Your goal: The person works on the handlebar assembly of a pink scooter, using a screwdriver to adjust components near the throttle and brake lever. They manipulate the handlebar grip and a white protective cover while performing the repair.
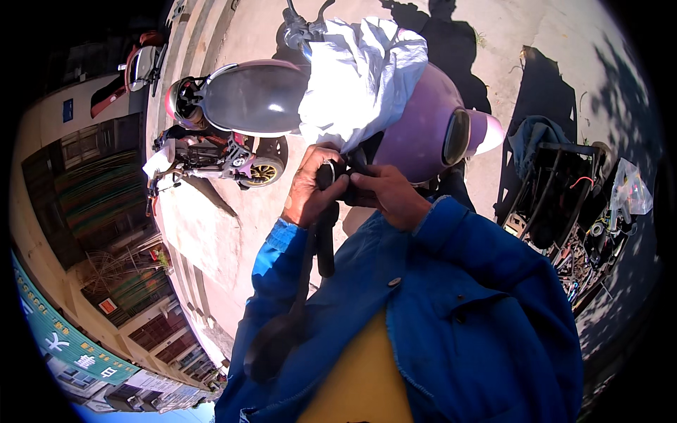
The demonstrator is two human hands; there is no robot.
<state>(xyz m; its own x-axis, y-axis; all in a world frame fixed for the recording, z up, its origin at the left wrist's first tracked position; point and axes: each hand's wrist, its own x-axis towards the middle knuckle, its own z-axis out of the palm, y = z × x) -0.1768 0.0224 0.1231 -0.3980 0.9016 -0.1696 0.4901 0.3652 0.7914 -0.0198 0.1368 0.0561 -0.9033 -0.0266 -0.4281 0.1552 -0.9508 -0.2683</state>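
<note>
A pink scooter [423,120] stands before me, its near handlebar pointing toward my body. My left hand [307,189] curls around the black handlebar switch housing [327,174], thumb laid across it. From the right, my right hand [395,197] closes on the same dark cluster with its fingertips; what exactly they pinch is too dark to make out. Below the hands hangs a black handlebar grip [325,243]. A dark round rear-view mirror [273,347] lies in front of my jacket. White cloth [363,77] covers the middle of the handlebar, just beyond my hands.
The dark scooter seat [252,97] extends left. Beside it sits a partly stripped two-wheeler with a gold-rimmed wheel [262,171]. On the right stands a metal-framed cart [557,187] near scattered tools [582,264] and a clear plastic bag [630,189]. A building front [92,176] lines the left.
</note>
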